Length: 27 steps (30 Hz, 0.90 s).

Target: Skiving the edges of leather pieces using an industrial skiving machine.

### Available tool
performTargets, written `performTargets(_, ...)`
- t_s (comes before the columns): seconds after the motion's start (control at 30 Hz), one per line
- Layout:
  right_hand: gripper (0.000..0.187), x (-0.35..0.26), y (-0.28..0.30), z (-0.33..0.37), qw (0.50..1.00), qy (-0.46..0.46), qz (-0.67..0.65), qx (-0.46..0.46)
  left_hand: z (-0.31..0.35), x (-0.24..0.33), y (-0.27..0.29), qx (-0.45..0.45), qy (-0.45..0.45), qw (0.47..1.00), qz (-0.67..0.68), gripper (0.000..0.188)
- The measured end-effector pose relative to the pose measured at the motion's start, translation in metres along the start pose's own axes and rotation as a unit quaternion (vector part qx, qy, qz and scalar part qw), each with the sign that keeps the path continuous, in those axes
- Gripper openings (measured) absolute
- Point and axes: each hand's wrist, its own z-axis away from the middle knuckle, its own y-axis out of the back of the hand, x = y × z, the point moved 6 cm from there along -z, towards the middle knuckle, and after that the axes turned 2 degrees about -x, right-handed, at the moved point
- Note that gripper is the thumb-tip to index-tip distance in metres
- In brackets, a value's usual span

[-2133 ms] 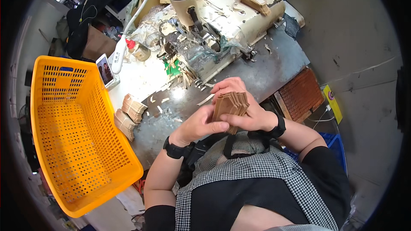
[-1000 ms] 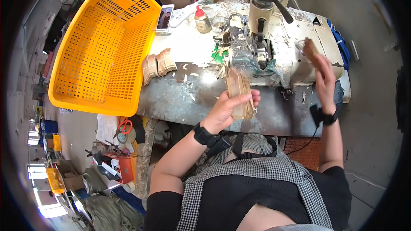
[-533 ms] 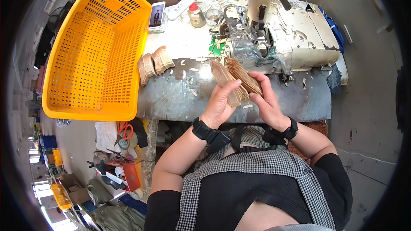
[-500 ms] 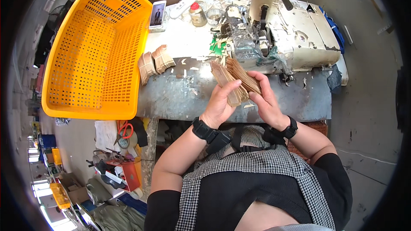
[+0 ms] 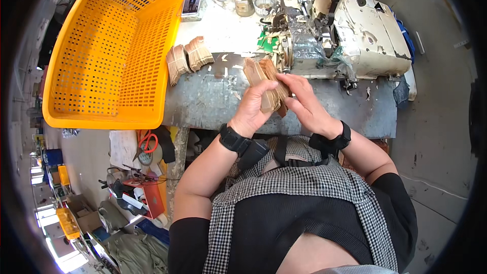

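Note:
Above the bench's front part, a stack of thin, tan, leather-like pieces [image 5: 257, 73] is held between my two hands. My left hand [image 5: 250, 105] is closed round its left side, the thumb lying across the top piece. My right hand [image 5: 307, 105] presses the stack's right side with fingers and thumb, where the browner layered edges show. Part of the stack is hidden behind the fingers. Two bundles of similar pieces, a left one [image 5: 178, 64] and a right one [image 5: 199, 54], stand on the bench beside the yellow basket.
A large yellow plastic basket [image 5: 167, 78] stands at the left. Behind my hands is a worn bench machine [image 5: 373, 38] with pale scraps round it. A phone [image 5: 192, 0], a red-capped bottle [image 5: 244, 3] and a glass dish [image 5: 265, 5] sit at the back. Orange-handled scissors [image 5: 148, 142] hang below the bench.
The two fanned-apart parts of the stack have come together between my hands. My right hand has shifted left against its side. The whole view has shifted slightly.

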Motion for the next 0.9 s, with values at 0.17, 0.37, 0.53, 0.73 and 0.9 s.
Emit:
performTargets(0.17,0.039,0.012,0.025,0.004,0.999,-0.016,-0.007,0.029,0.019,0.037,-0.002,0.128,-0.145,0.822,-0.535,0.072)
performTargets(0.37,0.028,0.089,0.013,0.032,0.984,-0.163,0.065,-0.035,0.021,0.036,0.041,0.131,-0.177,0.436,-0.873,0.097)
performTargets(0.53,0.031,0.115,0.003,0.042,0.963,-0.179,0.199,-0.02,0.033,0.027,0.056,0.115,-0.216,0.42,-0.874,0.098)
performTargets(0.73,0.028,0.118,-0.004,0.037,0.981,-0.156,0.116,-0.017,0.044,0.017,0.058,0.109,-0.255,0.449,-0.85,0.093)
performTargets(0.9,0.025,0.098,-0.006,0.028,0.978,-0.109,0.146,-0.102,0.049,0.016,0.061,0.121,-0.288,0.445,-0.839,0.088)
